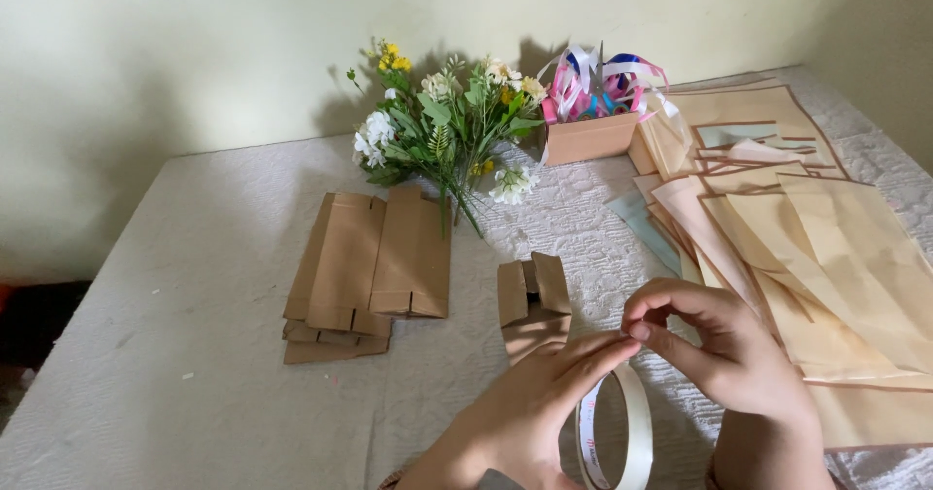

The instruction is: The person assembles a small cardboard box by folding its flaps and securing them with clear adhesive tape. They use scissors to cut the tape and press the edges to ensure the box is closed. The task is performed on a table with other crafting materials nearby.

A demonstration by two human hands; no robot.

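Observation:
My left hand (530,412) holds a white roll of tape (622,432) upright near the table's front edge. My right hand (724,349) pinches at the top of the roll with thumb and fingers, touching the left fingertips. Just behind the hands lies a small folded brown cardboard piece (533,300) with its flaps up.
A stack of flat folded brown cardboard boxes (364,266) lies left of centre. Artificial flowers (442,130) lie at the back, beside a small box of coloured ribbons (593,111). Sheets of tan and peach wrapping paper (826,247) cover the right side of the white textured table (194,354).

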